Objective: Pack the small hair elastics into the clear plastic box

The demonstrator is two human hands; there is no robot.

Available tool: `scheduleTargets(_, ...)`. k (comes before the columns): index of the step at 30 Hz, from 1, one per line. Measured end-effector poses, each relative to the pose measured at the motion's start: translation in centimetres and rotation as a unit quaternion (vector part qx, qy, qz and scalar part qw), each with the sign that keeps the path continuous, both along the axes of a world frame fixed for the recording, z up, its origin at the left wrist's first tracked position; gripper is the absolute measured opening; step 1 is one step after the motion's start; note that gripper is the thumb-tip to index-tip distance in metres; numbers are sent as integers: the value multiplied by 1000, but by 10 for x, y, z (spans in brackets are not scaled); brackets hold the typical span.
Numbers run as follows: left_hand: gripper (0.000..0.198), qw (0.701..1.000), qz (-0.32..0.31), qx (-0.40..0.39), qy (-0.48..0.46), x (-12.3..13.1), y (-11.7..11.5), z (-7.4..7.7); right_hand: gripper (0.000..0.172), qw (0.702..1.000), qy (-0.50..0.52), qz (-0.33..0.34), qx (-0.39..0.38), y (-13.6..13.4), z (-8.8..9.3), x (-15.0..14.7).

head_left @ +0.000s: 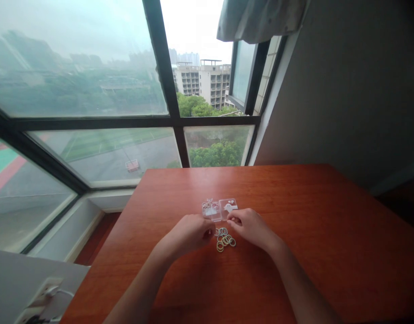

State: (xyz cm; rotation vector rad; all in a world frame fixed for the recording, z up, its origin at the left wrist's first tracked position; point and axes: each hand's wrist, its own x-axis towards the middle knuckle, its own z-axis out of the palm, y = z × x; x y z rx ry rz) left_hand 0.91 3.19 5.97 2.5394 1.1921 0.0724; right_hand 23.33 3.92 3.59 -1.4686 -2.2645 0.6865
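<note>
A small clear plastic box point(212, 212) lies with its lid point(228, 208) folded open to the right. Small ring-shaped items point(206, 205) are inside it, most of them toward its left side. In front of the box, several pale hair ties point(224, 239) rest in a loose pile on the table. My left hand point(192, 231) is closed, its curled fingers at the box's front left and close beside the pile. My right hand point(249, 225) is pinched at the lid's front right corner. Whatever either hand holds is hidden or too small to make out.
The reddish-brown wooden table point(328, 234) stretches beneath both arms. Beyond its far edge stand dark-framed windows point(178, 121), and a grey wall point(328, 99) rises on the right. A wall socket with a plug point(51, 291) is at the lower left.
</note>
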Motion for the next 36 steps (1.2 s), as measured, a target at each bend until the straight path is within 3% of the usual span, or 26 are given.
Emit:
scheduleTargets(5,12,987,108,76,-88,3,19,-8,18,1000,6,0,-22,1,-3,7)
scheduleTargets(11,16,974,184,121,-53,16,32,-19,15,998,-19,24,-61,-4,-3,4)
scheduleTargets(17,18,978,176,107,-46,9,29,-18,15,995,-25,50,-87,-5,-3,6)
scheduleTargets(23,17,990,96,70,-70,-4,19,-11,12,992,-38,82,-86,-7,-4,2)
scheduleTargets(29,15,997,56,12,-50,-6,10,0,13,996,-21,72,-44,-10,-11,-12)
scheduleTargets(36,16,999,42,-22,-16,-4,6,1,9,996,-12,52,-65,-9,-10,-10)
